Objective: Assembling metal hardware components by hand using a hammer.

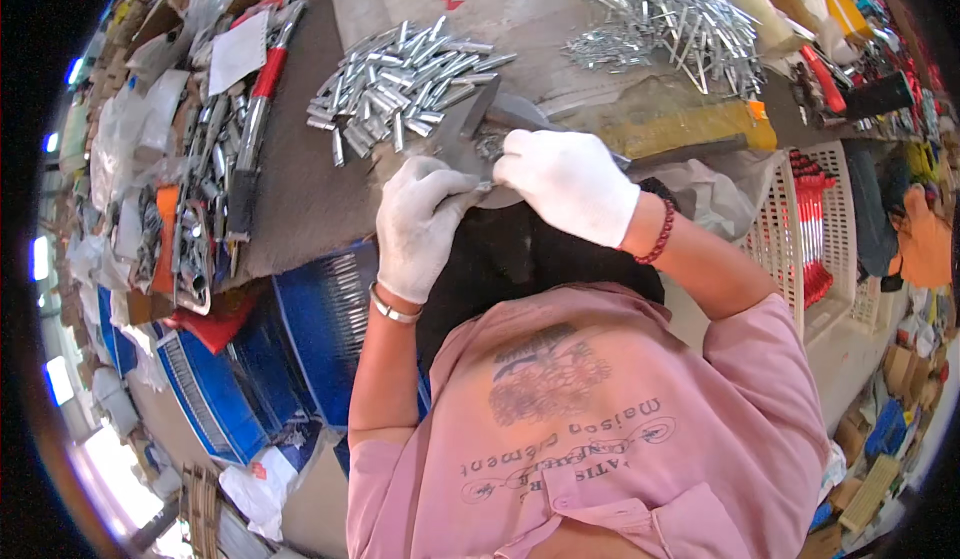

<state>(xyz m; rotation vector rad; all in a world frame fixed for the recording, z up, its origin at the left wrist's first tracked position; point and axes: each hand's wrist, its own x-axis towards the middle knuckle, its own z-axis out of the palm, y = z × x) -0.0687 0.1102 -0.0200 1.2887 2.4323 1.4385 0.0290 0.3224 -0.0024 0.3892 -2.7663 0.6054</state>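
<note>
Between your left hand (422, 224) and right hand (572, 181), one small, silvery metal piece (484, 187) shows, pinched by the left; whether the right pinches it cannot be told. Beyond your grip lie one heap of cylinders (400, 84) and one heap of rods (703, 44); leftward, the bench (298, 194) opens toward its edge.

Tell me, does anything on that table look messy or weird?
A bit: the thin metal rods on the table lie crisscrossed at the far right, pointing many ways. The short metal pieces beyond the left hand are jumbled too. Nothing looks clearly broken.
</note>
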